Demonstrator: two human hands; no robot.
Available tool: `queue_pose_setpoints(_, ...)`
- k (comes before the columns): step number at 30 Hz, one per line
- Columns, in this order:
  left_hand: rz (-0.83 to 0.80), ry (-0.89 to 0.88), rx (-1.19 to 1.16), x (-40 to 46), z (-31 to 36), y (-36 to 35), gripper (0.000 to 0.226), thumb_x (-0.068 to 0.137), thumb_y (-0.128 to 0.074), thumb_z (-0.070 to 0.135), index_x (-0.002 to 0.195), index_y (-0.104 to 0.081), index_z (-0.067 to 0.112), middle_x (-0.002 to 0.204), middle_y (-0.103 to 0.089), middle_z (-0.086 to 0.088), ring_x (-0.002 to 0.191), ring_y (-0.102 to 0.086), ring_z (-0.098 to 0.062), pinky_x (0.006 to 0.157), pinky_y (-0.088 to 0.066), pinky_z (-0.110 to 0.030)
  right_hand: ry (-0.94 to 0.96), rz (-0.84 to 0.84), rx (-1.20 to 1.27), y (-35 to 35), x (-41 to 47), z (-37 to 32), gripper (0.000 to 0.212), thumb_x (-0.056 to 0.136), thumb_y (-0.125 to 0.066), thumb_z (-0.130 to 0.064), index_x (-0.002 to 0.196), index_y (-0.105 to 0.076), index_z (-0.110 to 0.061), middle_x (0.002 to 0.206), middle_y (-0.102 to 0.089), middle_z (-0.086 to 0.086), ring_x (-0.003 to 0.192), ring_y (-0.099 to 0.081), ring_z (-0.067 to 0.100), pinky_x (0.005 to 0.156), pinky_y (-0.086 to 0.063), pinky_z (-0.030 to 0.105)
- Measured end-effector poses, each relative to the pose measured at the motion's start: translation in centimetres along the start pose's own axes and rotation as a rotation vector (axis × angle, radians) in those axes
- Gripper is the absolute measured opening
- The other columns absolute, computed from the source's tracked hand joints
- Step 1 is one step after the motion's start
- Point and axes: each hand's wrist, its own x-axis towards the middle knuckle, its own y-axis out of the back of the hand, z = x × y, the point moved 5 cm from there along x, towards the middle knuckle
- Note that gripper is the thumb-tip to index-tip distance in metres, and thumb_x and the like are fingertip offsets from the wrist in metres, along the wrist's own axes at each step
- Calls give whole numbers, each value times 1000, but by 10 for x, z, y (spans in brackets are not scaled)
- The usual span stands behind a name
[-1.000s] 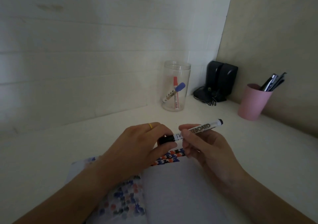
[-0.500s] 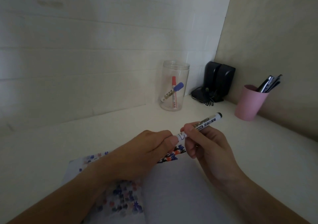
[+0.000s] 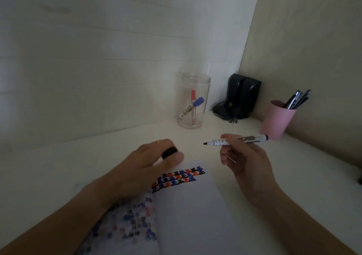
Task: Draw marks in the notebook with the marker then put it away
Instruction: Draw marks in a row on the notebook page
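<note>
**Over the notebook: marker uncapped, nib bare**

At centre, right hand (image 3: 244, 156) pinches whiteboard marker (image 3: 238, 139), nib pointing to 9 o'clock, above open notebook (image 3: 194, 205). Left hand (image 3: 148, 162) clutches black cap (image 3: 169, 152). Risk: exposed nib smudges desk or fingers. Half a second ago cap and barrel were joined; now apart. Clear jar (image 3: 194, 102) at 12 o'clock.

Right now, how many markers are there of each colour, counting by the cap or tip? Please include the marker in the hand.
Black: 1, the uncapped marker in the right hand; the left hand holds its cap.
Red: 1, the red marker in the clear jar.
Blue: 1, the blue marker in that jar.
Total: 3
</note>
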Motion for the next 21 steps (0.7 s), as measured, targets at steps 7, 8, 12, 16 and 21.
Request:
queue_pose_setpoints(7, -279, -16, 189, -6, -8, -12, 50, 87, -66, 56, 132, -46, 50, 121, -55, 15, 109, -57, -5, 95, -50, -33, -18, -106, -323, -7, -9, 8, 10, 87, -68, 0, 81, -74, -6, 65, -66, 11, 59, -61, 21, 54, -53, 28)
queue_pose_setpoints(8, -284, -22, 219, -5, -9, -12, 50, 86, -65, 58, 132, -46, 50, 118, -54, 16, 106, -57, -4, 93, -50, -31, -7, -114, -407, -8, -10, 9, 9, 86, -70, 0, 80, -74, -6, 65, -68, 11, 59, -62, 22, 55, -54, 29)
queue_pose_setpoints(12, -298, -12, 292, -6, -11, -10, 55, 85, -66, 61, 134, -47, 46, 114, -50, 17, 103, -52, -1, 92, -50, -29, 7, -125, -595, -11, -15, 17, 5, 85, -72, -3, 83, -75, -7, 70, -74, 13, 62, -70, 22, 65, -62, 31)
queue_pose_setpoints(16, -298, -4, 278, -7, -14, -10, 58, 83, -66, 63, 135, -46, 48, 117, -48, 16, 106, -52, -1, 96, -48, -29, 12, -117, -718, -12, -15, 21, 4, 83, -76, -6, 81, -74, -9, 70, -74, 11, 60, -70, 19, 60, -60, 25)
queue_pose_setpoints(21, -292, -2, 248, -6, -19, -11, 58, 82, -67, 64, 135, -46, 49, 115, -48, 17, 107, -53, -2, 97, -48, -32, -8, -137, -742, -12, -17, 24, 7, 82, -77, -4, 77, -75, -9, 67, -74, 12, 57, -69, 21, 57, -59, 27)
